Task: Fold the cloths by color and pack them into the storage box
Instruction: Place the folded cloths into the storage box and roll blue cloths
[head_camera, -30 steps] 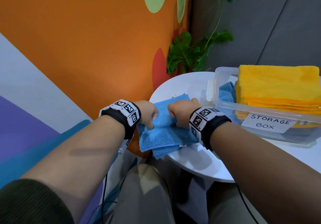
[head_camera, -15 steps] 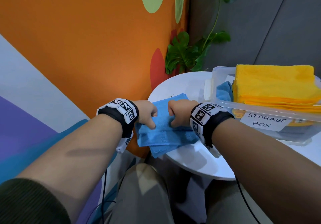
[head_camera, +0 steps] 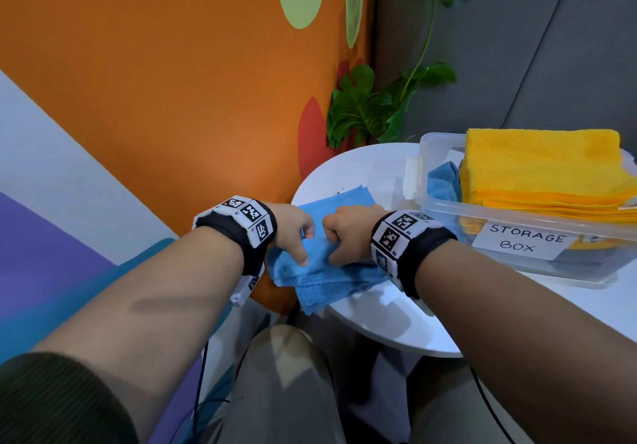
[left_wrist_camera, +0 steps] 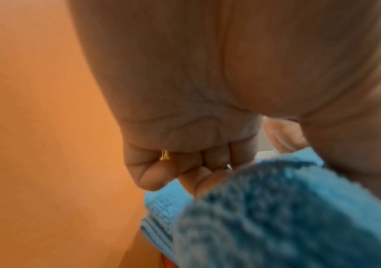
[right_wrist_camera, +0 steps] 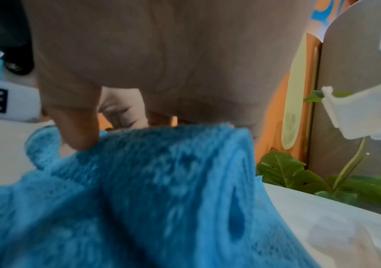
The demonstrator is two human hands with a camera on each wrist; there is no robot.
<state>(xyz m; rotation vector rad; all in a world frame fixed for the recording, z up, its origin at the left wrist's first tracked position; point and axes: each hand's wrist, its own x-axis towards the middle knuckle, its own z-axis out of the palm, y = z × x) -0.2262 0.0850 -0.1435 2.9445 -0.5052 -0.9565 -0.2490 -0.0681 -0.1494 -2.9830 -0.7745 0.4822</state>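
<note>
A folded blue cloth (head_camera: 327,274) lies at the near left edge of the round white table (head_camera: 389,330), part of it hanging over the rim. My left hand (head_camera: 293,233) grips its left side with curled fingers, and my right hand (head_camera: 348,236) grips it close beside. The left wrist view shows the curled fingers (left_wrist_camera: 185,170) over the blue cloth (left_wrist_camera: 288,217); the right wrist view shows a thumb (right_wrist_camera: 77,130) pressed into the blue cloth (right_wrist_camera: 162,190). A clear storage box (head_camera: 517,233) at the right holds stacked yellow cloths (head_camera: 544,171) and a blue cloth (head_camera: 443,181).
An orange wall (head_camera: 172,98) stands close behind the table's left edge. A green leafy plant (head_camera: 365,109) rises behind the table, by a grey panel. My knees (head_camera: 286,374) are below the table's near rim. The box carries a "STORAGE BOX" label (head_camera: 524,242).
Both hands have drawn closer together on the blue cloth, bunching it between them. The cloth stays at the table's near left edge.
</note>
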